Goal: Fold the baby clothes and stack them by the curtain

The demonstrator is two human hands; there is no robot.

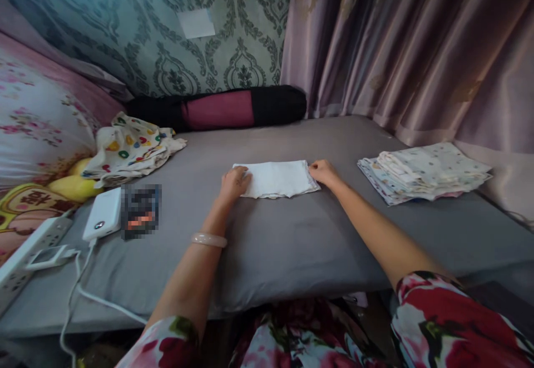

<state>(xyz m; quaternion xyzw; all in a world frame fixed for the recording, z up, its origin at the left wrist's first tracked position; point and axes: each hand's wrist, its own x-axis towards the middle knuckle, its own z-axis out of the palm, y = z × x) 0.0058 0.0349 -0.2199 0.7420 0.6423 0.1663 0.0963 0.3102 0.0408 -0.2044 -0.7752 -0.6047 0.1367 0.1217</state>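
Note:
A folded white cloth lies flat on the grey sheet, longer from side to side than it is deep. Its front edge looks layered and slightly uneven. My left hand is closed at the cloth's left end, the fingers curled over the edge. At the opposite end, my right hand pinches the right edge between thumb and fingers. A pale bangle circles my left forearm near the wrist.
Right of me sits a stack of folded patterned cloths. At left are a crumpled printed cloth, a white power bank, a power strip and cables. A black and pink roll lies along the wall; the grey sheet's front edge is near.

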